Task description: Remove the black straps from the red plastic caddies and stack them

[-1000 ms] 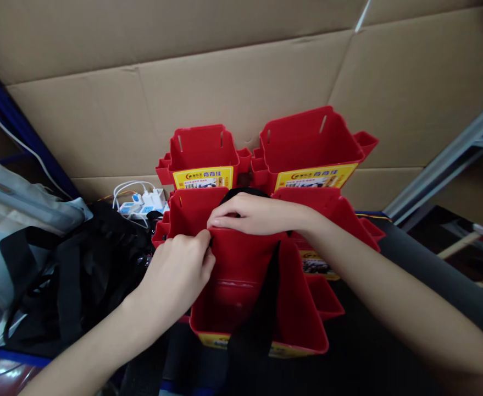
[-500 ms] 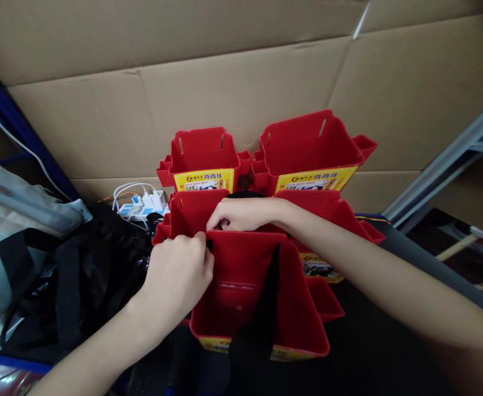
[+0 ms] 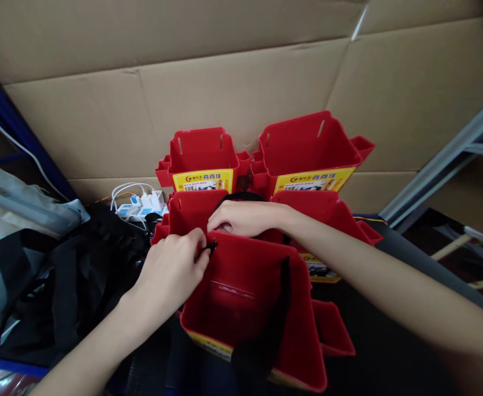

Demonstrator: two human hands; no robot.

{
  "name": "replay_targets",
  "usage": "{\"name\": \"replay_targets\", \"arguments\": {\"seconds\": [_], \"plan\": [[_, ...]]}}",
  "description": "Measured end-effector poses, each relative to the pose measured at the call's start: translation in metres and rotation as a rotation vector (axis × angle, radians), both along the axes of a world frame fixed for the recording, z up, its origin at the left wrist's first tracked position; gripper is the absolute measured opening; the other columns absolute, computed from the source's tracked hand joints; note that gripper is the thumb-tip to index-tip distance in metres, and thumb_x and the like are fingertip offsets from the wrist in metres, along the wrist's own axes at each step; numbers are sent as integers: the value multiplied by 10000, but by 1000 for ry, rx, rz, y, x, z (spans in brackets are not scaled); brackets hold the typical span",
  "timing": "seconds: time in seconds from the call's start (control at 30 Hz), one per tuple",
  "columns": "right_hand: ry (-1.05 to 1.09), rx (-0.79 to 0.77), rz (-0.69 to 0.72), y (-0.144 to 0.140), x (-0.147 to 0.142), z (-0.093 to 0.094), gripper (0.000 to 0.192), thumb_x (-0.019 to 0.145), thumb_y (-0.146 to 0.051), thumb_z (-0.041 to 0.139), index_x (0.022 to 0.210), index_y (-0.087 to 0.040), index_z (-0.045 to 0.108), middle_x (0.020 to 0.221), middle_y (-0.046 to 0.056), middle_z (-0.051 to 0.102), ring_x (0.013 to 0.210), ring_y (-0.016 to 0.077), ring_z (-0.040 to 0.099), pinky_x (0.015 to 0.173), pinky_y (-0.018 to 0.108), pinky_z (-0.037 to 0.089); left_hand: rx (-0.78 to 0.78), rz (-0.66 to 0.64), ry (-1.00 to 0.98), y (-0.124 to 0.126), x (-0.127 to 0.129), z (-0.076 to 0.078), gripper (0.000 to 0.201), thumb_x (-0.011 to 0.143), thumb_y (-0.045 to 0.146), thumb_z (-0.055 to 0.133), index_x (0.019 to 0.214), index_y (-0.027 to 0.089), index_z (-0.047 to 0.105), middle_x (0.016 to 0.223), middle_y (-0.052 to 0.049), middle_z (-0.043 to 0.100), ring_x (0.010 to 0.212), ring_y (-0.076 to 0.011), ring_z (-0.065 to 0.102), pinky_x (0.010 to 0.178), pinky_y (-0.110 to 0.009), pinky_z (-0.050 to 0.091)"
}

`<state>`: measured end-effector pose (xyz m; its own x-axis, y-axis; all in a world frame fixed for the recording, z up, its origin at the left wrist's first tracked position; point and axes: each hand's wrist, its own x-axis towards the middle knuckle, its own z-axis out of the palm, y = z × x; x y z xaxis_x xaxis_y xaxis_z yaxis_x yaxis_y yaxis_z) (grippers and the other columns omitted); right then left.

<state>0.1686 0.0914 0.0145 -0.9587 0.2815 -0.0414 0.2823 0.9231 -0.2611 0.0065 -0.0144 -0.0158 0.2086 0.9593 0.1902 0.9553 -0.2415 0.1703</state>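
Left hand: our left hand (image 3: 175, 269) pinches a small black strap end (image 3: 211, 246) at the far rim of the near red bin (image 3: 249, 308).
Right hand: our right hand (image 3: 241, 218) lies curled over that same rim, fingertips (image 3: 220, 225) pressed down on it; we cannot tell whether it grips anything underneath.
Bin: it sits lowest and nearest to us, tilted, touching the red bins behind it.
Strap: a wide black strap (image 3: 272, 330) runs down the bin's inside and over its near rim.
Handling: we judge the bin light, stiff, smooth plastic, a little slippery; its rim is the sure hold. The strap looks soft and limp, best pinched near its end.
Behind: two more bins (image 3: 307, 148) with yellow labels stand against cardboard (image 3: 241, 82).
Left side: black bag (image 3: 80, 275), white chargers (image 3: 142, 203).
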Motion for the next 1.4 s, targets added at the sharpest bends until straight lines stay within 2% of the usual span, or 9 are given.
{"name": "replay_targets", "arguments": {"seconds": [0.2,0.37,0.53,0.7,0.9,1.07,1.2,1.3,1.4], "plan": [[5,119,24,-8,2,3,208,780,-58,412,750,-138,601,709,14,615,595,86,469,593,223,329,-31,-61,-130,4,-7,-3,71,808,218,451,859,199,496,649,0,586,611,-163,571,599,-259,362],[-9,285,-66,-18,1,10,199,811,-106,412,833,-165,601,769,31,635,613,106,492,570,233,317,-66,-103,-160,0,-8,-1,151,782,213,471,932,199,474,658,6,570,596,-165,552,558,-255,351],[-116,490,-194,-26,-3,11,182,794,-130,430,746,-152,604,625,36,586,500,109,428,479,245,240,-71,-96,-129,-3,-8,-4,207,781,204,468,987,193,454,695,-6,573,611,-174,563,568,-263,361],[-158,510,-366,-30,-4,9,186,785,-130,447,715,-144,618,634,56,595,499,123,453,470,248,228,-79,-87,-110,-2,-9,-7,171,788,196,472,958,197,455,663,-3,568,602,-174,576,622,-275,389],[-66,289,-75,-23,4,15,239,805,-89,451,889,-208,641,863,16,643,725,120,548,602,230,323,-74,-111,-155,0,-10,0,75,806,231,473,872,196,462,689,-12,585,627,-177,585,578,-260,385],[-53,284,-99,-12,10,10,160,812,-164,508,808,-186,666,844,21,642,733,117,557,612,223,338,44,-193,-223,12,-13,11,148,824,336,493,878,200,514,878,-36,635,772,-198,609,686,-295,441],[-21,451,-321,-15,12,13,207,825,-218,495,916,-218,681,870,34,669,759,159,586,596,250,336,-31,-294,-186,21,-12,7,144,844,289,474,944,215,546,918,-37,657,863,-209,626,769,-307,449],[1,595,-578,-25,10,14,232,825,-272,484,891,-187,689,825,78,673,739,206,598,561,272,330,-42,-249,-175,23,-11,1,153,850,299,460,957,218,531,859,-38,666,826,-213,642,754,-305,457],[1,596,-720,-30,7,12,256,821,-303,485,922,-193,693,805,89,674,737,221,605,572,281,366,-9,-223,-149,22,-12,-1,173,850,308,451,983,223,521,859,-42,664,833,-219,643,768,-313,451]]}}
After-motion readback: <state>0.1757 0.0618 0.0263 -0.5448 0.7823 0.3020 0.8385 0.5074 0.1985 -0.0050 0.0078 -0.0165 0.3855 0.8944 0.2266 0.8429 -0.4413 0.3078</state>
